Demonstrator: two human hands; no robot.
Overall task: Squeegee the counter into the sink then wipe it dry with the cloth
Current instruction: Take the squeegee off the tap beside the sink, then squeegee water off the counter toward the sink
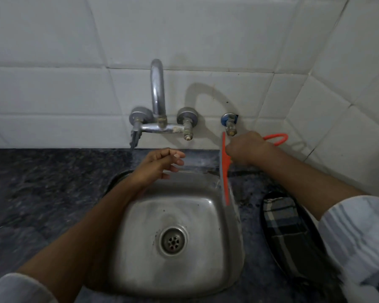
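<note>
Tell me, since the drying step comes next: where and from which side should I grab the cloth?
Pinch the cloth at its far end near the squeegee, coming from above. It lies flat on the counter right of the sink, and your right forearm hides its near end. The left hand is empty.

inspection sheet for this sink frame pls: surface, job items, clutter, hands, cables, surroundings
Surface: dark speckled stone counter around a square stainless steel sink; wetness cannot be judged.
Job's things: orange squeegee with grey blade, blade along the sink's right rim; dark checked cloth lying on the counter right of the sink.
Clutter: nothing seen.
Hands: right hand closed on the squeegee handle; left hand empty, fingers loosely curled, above the sink's back edge.
Cables: nothing seen.
Surroundings: white tiled wall; chrome wall-mounted mixer tap; small angle valve with blue collar.
</note>
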